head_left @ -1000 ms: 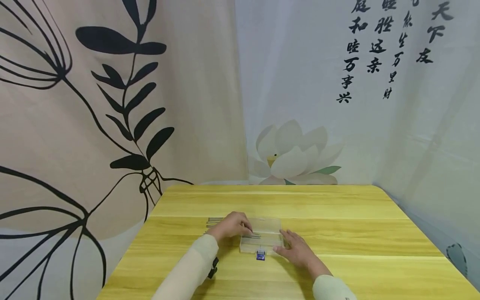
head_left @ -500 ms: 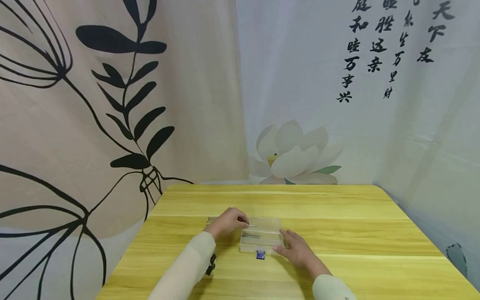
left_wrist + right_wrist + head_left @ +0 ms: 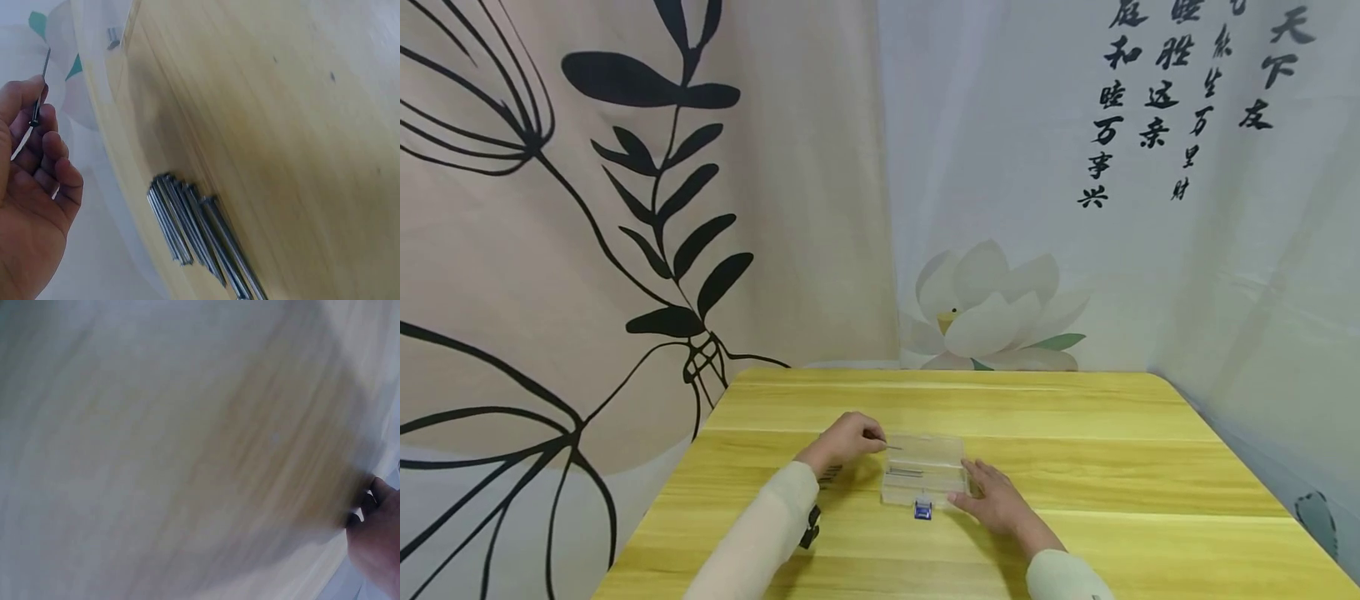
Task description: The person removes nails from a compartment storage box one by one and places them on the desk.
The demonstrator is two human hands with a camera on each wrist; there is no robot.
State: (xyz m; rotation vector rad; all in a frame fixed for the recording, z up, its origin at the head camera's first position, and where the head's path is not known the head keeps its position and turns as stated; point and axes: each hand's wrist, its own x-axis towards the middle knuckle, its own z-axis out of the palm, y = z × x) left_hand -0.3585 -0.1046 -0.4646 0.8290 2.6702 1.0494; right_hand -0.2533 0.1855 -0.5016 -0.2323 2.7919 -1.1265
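Note:
My left hand (image 3: pixel 847 437) pinches a single nail (image 3: pixel 39 103) between thumb and fingertips, above the table just left of a clear plastic box (image 3: pixel 951 493). The nail's tip points toward the box's raised lid (image 3: pixel 928 450). Inside the box, along its left part, lie a few nails (image 3: pixel 905 472). My right hand (image 3: pixel 998 498) holds the box at its right side, thumb at the front corner and fingers farther back. In the right wrist view, motion blurs the picture and only part of that hand shows at the edge.
On the wooden table (image 3: pixel 1075 433), a row of loose nails (image 3: pixel 194 231) lies under my left forearm, sorted side by side. A blue latch (image 3: pixel 922 509) sticks out at the box's front. A printed curtain (image 3: pixel 805 208) hangs behind the table.
My left hand has lifted from over the box and drawn back to the left, with a nail between its fingers. The right hand has kept its place at the box.

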